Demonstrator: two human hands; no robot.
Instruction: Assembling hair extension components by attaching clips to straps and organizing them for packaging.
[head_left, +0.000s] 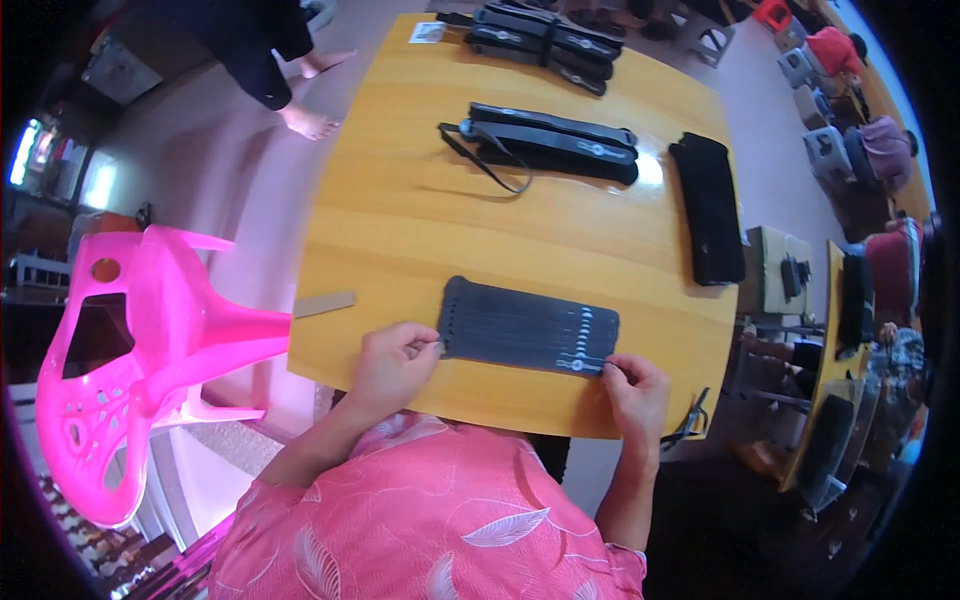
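Observation:
In front of me on the yellow wooden table [400,230] lies a row of dark grey straps [520,322], side by side and overlapping, with small white prints near their right ends. My left hand [392,368] is closed in a pinch at the left end of the nearest strap. At that strap's right end, my right hand [638,396] pinches the other tip between thumb and fingers. The strap stretches flat between both hands, along the near edge of the row.
Tied strap bundles [550,145] lie mid-table, with more bundles [545,45] at the far edge. A black stack [708,208] lies at the right. A loose strap [690,418] sits by the near right corner, a brown strip [325,304] at left. A pink chair [165,340] stands left.

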